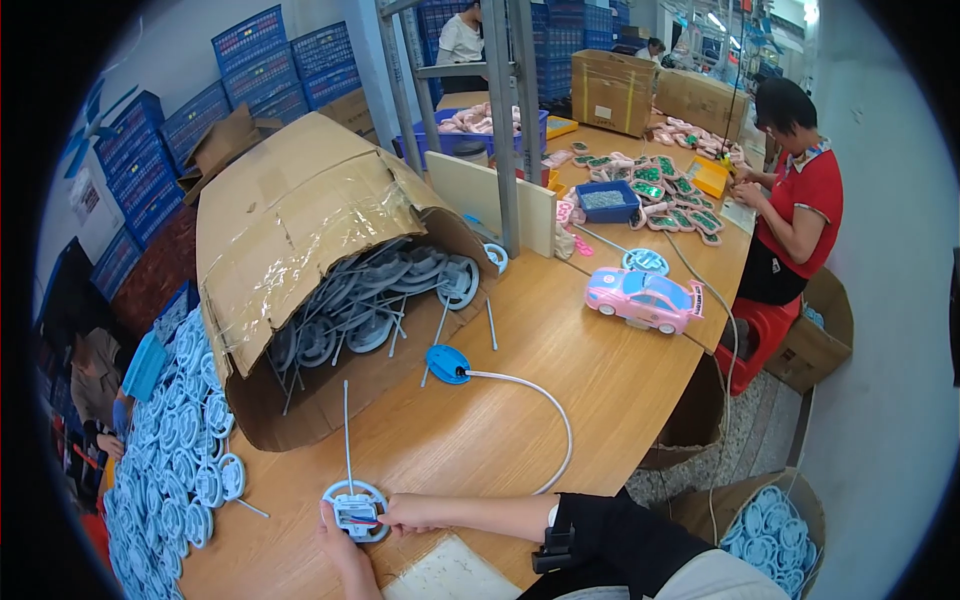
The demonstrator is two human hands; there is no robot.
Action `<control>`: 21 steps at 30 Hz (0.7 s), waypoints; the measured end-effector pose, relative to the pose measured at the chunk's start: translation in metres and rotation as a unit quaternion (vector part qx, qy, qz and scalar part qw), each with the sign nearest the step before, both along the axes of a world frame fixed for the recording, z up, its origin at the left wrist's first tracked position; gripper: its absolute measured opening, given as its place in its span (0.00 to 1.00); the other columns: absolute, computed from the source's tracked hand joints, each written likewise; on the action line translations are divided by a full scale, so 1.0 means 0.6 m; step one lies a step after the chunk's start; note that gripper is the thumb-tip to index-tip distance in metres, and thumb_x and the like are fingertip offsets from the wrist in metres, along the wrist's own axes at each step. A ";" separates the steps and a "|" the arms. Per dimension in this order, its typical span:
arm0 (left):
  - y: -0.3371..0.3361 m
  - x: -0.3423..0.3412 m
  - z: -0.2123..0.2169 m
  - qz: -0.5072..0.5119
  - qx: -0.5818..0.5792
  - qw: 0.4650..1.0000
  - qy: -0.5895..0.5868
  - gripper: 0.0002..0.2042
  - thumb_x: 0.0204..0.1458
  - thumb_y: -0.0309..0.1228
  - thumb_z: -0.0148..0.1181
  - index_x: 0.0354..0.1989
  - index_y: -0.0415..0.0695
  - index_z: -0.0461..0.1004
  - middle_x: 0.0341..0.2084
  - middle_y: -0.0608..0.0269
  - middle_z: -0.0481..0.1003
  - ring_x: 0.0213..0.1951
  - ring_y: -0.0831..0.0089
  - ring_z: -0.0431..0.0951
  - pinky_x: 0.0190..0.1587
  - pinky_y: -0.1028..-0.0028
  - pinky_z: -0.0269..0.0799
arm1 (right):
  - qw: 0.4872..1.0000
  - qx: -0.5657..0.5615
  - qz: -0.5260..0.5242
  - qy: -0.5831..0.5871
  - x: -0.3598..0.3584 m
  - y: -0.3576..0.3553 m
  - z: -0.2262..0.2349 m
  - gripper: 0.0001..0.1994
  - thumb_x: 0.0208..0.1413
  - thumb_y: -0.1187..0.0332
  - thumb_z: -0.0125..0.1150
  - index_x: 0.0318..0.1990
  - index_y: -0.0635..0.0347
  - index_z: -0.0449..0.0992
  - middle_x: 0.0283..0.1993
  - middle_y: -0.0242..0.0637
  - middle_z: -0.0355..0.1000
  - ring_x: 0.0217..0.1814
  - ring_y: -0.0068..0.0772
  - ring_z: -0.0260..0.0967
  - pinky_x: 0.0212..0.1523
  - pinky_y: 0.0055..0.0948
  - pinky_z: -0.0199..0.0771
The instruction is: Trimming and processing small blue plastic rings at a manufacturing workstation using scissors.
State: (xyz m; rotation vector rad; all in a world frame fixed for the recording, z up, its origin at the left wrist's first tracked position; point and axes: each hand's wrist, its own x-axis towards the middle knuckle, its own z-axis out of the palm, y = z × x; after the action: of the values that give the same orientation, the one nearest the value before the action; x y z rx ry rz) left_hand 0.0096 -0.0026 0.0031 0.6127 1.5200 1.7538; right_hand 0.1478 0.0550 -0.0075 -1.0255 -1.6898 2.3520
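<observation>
Cardboard box (300, 215) of wheel parts (385, 285), hands (345, 535) holding one

Blue crates (262, 62) stack against the white wall (185, 25) upper left; a wooden table (560, 370) fills the centre.

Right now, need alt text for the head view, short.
At a wooden workbench, a person's left hand and right hand work on a round white-and-blue steering-wheel-shaped toy controller. Behind it a tipped cardboard box spills similar grey parts beside a blue corded tool and a pink toy car; another worker sits at right.
</observation>
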 end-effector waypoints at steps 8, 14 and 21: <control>-0.001 -0.016 0.003 -0.013 -0.001 1.000 0.000 0.14 0.51 0.39 0.44 0.28 0.39 0.67 0.22 0.62 0.71 0.23 0.77 0.71 0.23 0.79 0.66 | 1.000 -0.009 0.006 -0.002 0.000 0.000 0.020 0.20 0.52 0.58 0.42 0.16 0.62 0.66 0.06 0.27 0.50 0.05 0.16 0.40 0.05 0.20 0.37; -0.006 -0.025 0.010 -0.087 0.004 0.988 -0.128 0.13 0.52 0.39 0.42 0.39 0.43 0.62 0.32 0.61 0.69 0.33 0.75 0.71 0.28 0.74 0.71 | 1.000 -0.023 -0.003 0.013 0.001 0.005 0.010 0.20 0.53 0.57 0.42 0.16 0.61 0.65 0.06 0.25 0.47 0.04 0.15 0.38 0.04 0.20 0.35; -0.022 -0.043 0.020 -0.289 0.015 0.950 -0.113 0.29 0.35 0.20 0.58 0.49 0.44 0.54 0.40 0.58 0.65 0.39 0.65 0.70 0.37 0.67 0.72 | 0.999 -0.036 0.016 -0.006 0.006 0.008 0.016 0.21 0.53 0.56 0.41 0.16 0.61 0.64 0.06 0.24 0.47 0.03 0.14 0.38 0.03 0.20 0.33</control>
State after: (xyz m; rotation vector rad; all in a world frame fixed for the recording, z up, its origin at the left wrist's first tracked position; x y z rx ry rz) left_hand -0.0164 -0.0161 0.0148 0.7536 1.0202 1.3385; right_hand 0.1512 0.0601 0.0021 -1.0337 -1.6493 2.4477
